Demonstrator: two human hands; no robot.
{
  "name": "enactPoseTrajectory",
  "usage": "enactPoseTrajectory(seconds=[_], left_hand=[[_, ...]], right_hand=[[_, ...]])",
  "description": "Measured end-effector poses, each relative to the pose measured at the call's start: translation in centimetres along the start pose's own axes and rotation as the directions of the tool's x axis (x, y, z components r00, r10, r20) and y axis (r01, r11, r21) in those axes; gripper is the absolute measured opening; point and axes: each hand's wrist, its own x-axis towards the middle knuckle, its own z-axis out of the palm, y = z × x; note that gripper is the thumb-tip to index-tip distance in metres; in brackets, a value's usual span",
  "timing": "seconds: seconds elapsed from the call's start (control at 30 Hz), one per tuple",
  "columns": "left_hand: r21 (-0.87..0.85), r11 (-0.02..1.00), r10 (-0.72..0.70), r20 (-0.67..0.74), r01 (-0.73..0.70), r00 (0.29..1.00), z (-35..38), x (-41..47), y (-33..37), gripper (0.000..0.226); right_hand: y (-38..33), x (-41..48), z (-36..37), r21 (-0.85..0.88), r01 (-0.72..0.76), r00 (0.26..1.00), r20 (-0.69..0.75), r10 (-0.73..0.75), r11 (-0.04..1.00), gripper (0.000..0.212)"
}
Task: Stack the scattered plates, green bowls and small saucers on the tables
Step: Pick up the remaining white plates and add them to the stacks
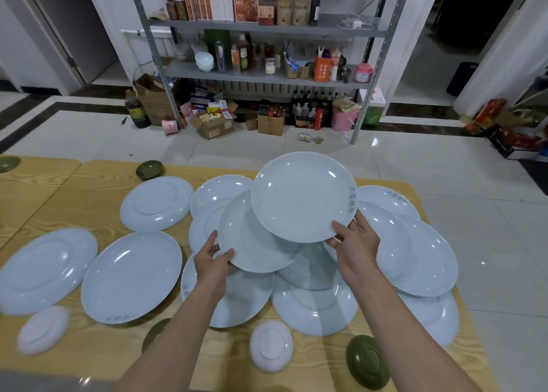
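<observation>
- A grey metal shelving rack (pixel 267 77) stands against the white wall (pixel 115 12), its shelves crowded with jars, bottles and cartons.
- Cardboard boxes (pixel 154 101) and a pink bucket (pixel 344 120) sit on the floor beneath its lowest shelf.
- The floor (pixel 444 169) is glossy white tile with a dark border strip (pixel 44 115); small glints of light show on it.
- A doorway (pixel 86 35) opens at far left, and a dim room (pixel 474 15) lies at upper right.
- A wood-grain tabletop (pixel 98 190) fills the foreground, with a second one (pixel 32 181) butted against its left.
</observation>
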Motion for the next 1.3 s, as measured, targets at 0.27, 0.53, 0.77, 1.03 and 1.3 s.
enactPoseTrajectory(seconds=[0.27, 0.53, 0.77, 1.03, 1.3], left_hand=[[-0.178, 0.978, 0.094, -0.066, -0.104, 0.993, -3.0, -2.4, 4.6, 0.069], [-0.25, 0.95, 0.13, -0.225, -0.186, 0.966, -10.8, -5.2, 7.6, 0.072], [-0.281, 0.925, 0.155, -0.331, -0.254, 0.931, -22.3, -7.3, 10.1, 0.072], [-0.288, 0.909, 0.157, -0.431, -0.301, 0.888, -36.6, -9.1, 11.7, 0.066], [-0.338, 0.853, 0.179, -0.525, -0.398, 0.832, -46.9, -9.7, 13.6, 0.064]], right_hand=[[0.9, -2.3, 4.1, -0.033, -0.024, 0.984, 0.178, 0.03, 0.999, 0.051], [4.8, -7.7, 9.8, -0.034, -0.051, 0.968, 0.245, 0.058, 0.998, 0.054], [9.6, -14.8, 16.1, -0.055, -0.077, 0.952, 0.294, 0.089, 0.996, 0.053], [17.2, -23.6, 23.4, -0.08, -0.128, 0.925, 0.349, 0.148, 0.989, 0.06], [22.7, -28.3, 30.3, -0.177, -0.108, 0.882, 0.438, 0.176, 0.978, 0.066]])
